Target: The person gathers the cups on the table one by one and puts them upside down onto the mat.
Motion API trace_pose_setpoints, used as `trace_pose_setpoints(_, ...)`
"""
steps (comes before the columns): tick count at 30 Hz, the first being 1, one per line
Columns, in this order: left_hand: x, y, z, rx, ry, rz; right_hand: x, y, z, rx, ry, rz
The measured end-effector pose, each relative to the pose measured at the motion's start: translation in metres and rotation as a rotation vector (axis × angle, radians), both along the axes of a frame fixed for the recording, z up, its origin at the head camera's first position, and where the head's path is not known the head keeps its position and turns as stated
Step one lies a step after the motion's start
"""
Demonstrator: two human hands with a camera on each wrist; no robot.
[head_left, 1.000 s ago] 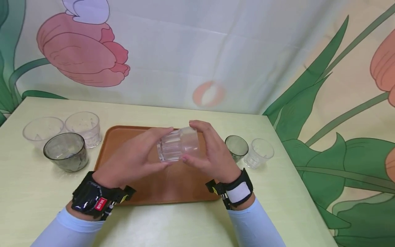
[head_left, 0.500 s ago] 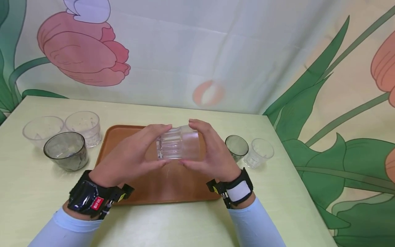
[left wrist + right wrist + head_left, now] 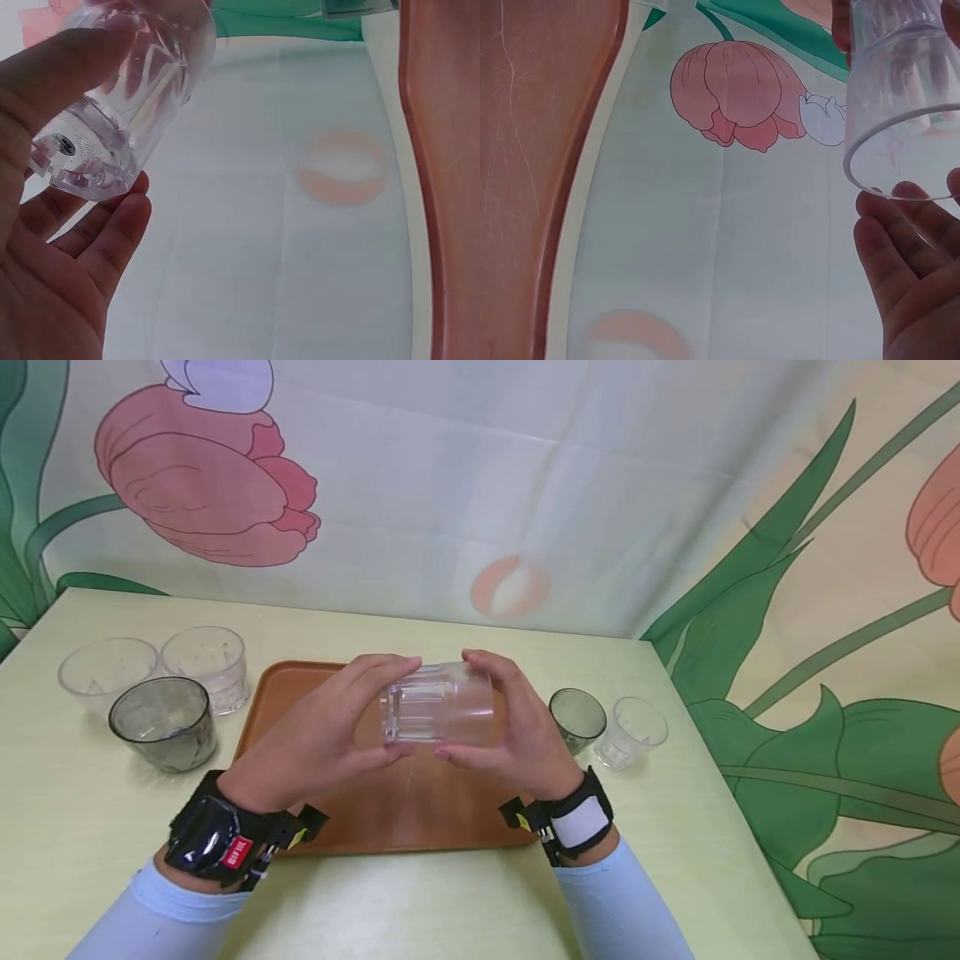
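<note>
A clear faceted drinking glass [image 3: 438, 703] lies on its side in the air over the brown tray, held between both hands. My left hand [image 3: 322, 735] grips its base end, thumb below and fingers above. Around the rim end curl the thumb and fingers of my right hand [image 3: 517, 727]. In the left wrist view the base of the glass [image 3: 86, 150] shows a small dark round sticker, close to the fingers. The right wrist view shows the open mouth of the glass [image 3: 904, 157], fingertips at its rim.
The brown tray [image 3: 405, 827] lies mid-table. Left of it stand two clear glasses [image 3: 105, 668] [image 3: 213, 668] and a smoky grey glass [image 3: 161, 727]. A smaller grey glass [image 3: 576, 718] and a small clear glass [image 3: 630, 731] stand to the right. A flowered curtain [image 3: 412, 510] hangs behind.
The glass has turned slightly between the hands and now lies more level. The left hand's fingers have shifted a little on its base end; the other glasses stay put.
</note>
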State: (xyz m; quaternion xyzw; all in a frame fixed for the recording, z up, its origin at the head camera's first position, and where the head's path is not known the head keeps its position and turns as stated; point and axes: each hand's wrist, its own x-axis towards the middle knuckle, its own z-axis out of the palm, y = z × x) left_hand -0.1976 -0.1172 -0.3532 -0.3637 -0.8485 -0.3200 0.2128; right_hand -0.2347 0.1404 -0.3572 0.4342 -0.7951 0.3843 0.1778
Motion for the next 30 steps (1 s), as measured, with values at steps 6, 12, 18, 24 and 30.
trace_pose_setpoints(6, 0.0003, 0.0011, -0.0003, 0.013, -0.002, -0.013, 0.0038, 0.0001, 0.0019, -0.038, -0.095, 0.012)
trace_pose_setpoints(12, -0.0002, 0.0002, 0.0014, 0.02, 0.03, -0.033, 0.0034, 0.0004, 0.0007, -0.014, -0.1, -0.018)
trace_pose_setpoints(18, -0.0001, -0.0021, 0.0035, 0.008, 0.037, -0.033, 0.002, 0.0005, -0.0001, 0.016, -0.048, -0.033)
trace_pose_setpoints(24, 0.0006, -0.003, 0.0023, -0.002, 0.055, -0.03, 0.0022, 0.0007, 0.0001, 0.047, -0.042, -0.027)
trace_pose_setpoints(30, 0.0011, -0.0043, 0.0015, -0.006, 0.075, -0.025, 0.0001, 0.0004, -0.0048, 0.123, -0.113, -0.073)
